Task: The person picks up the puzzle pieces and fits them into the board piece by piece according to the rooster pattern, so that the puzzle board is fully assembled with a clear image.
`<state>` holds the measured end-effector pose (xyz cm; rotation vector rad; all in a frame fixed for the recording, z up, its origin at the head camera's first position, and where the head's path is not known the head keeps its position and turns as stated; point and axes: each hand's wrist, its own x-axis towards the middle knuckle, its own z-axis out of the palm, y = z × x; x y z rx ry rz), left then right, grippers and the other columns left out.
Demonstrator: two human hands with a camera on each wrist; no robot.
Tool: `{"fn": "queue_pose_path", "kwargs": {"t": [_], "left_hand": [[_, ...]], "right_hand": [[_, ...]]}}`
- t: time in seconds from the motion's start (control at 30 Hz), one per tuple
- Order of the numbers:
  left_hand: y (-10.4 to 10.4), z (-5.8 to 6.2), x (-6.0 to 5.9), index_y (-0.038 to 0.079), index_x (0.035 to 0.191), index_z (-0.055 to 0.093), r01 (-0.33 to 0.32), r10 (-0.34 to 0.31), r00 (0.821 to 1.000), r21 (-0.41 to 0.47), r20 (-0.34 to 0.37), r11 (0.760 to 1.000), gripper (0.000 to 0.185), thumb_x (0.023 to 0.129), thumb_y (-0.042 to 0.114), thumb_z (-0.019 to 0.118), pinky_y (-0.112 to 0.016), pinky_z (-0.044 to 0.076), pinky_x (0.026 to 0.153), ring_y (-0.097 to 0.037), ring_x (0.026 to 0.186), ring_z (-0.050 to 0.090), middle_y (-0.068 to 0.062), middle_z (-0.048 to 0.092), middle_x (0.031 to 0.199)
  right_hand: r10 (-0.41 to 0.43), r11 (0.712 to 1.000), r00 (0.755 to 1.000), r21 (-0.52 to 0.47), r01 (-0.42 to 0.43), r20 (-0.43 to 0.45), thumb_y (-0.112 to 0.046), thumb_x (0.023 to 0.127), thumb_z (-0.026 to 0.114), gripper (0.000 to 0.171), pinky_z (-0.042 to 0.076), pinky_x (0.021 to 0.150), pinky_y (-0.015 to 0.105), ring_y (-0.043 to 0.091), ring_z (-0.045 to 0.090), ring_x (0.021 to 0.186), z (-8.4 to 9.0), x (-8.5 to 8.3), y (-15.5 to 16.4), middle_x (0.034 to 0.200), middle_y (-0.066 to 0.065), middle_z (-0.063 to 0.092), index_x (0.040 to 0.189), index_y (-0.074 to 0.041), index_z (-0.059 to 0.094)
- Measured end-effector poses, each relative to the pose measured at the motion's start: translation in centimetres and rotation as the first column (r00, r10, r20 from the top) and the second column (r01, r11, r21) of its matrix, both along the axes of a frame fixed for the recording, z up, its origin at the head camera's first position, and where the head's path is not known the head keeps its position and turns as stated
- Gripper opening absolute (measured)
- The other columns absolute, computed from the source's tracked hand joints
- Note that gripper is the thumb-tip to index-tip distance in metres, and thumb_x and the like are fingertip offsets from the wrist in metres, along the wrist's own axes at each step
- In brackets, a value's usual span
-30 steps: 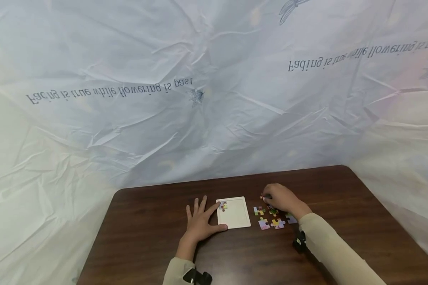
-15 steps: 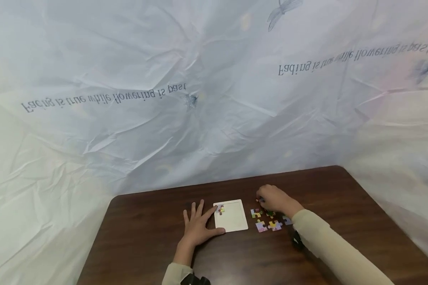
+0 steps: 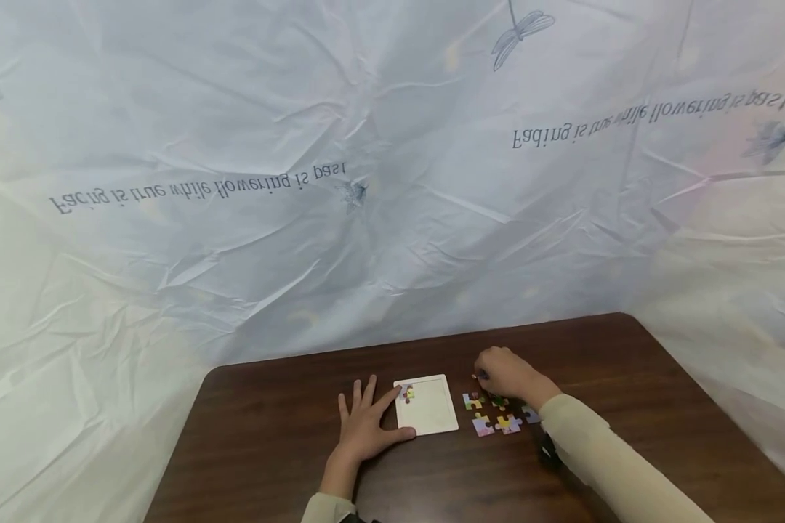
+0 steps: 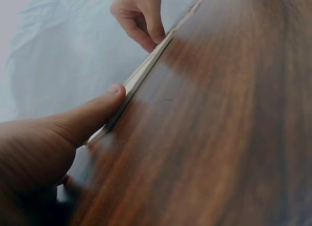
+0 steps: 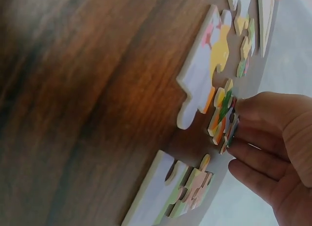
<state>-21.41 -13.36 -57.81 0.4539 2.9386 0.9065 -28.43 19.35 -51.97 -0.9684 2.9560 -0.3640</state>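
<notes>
The left hand (image 3: 365,425) lies flat on the brown table (image 3: 268,465), fingers straight and spread, holding nothing. Its thumb presses against the near left edge of the white puzzle tray (image 3: 432,412), and its forefinger reaches to the tray's far left corner; in the left wrist view the thumb (image 4: 100,109) touches the tray's thin edge (image 4: 141,75). The tray lies flat and is almost square, so it has no clear long axis; its sides run roughly toward the far edge of the table, turned slightly. One coloured piece (image 3: 408,394) sits inside the tray at its far left corner.

Right of the tray, well clear of it, loose jigsaw pieces (image 3: 490,420) lie flat on the table in a small cluster, picture side up. The right wrist view shows them edge-on: a pink-and-yellow piece (image 5: 207,65) nearest the tray, a pale piece (image 5: 165,197) on the other side.

At the far side of that cluster, the right hand (image 3: 506,372) is curled over the table, its fingertips pinching a small multicoloured piece (image 5: 225,120). That piece is tilted up on edge off the wood, its long axis running roughly along the line of the cluster toward the tray. Which way its tabs point cannot be told.

Beyond the table hangs a creased white sheet (image 3: 366,181) with printed lettering.
</notes>
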Motion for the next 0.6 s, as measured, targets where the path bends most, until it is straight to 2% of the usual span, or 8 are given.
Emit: {"fn": "queue_pose_path", "kwargs": {"t": [0.3,0.6], "left_hand": [[-0.23,-0.32,-0.65,0.028,0.159,0.052,0.003,-0.003,1.000,0.009,-0.016,1.000,0.092,0.082,0.070,0.080,-0.081,-0.004,0.116,-0.056,0.157,0.006,-0.023,0.021,0.173],[-0.61,-0.36,-0.29,0.029,0.159,0.052,-0.006,0.006,0.999,0.002,-0.032,1.000,0.091,0.082,0.072,0.078,-0.079,-0.005,0.118,-0.055,0.158,0.007,-0.021,0.023,0.173]], "right_hand": [[0.005,1.000,1.000,0.006,-0.005,-0.023,0.000,0.090,0.078,0.009,0.051,0.062,0.035,0.010,0.053,0.064,-0.26,-0.27,-0.12,0.082,0.004,0.071,0.084,-0.006,0.080],[-0.010,1.000,1.000,0.009,0.010,0.002,0.001,0.090,0.078,0.009,0.053,0.062,0.036,0.012,0.056,0.063,-0.06,0.04,-0.75,0.082,0.005,0.072,0.083,-0.006,0.081]]}}
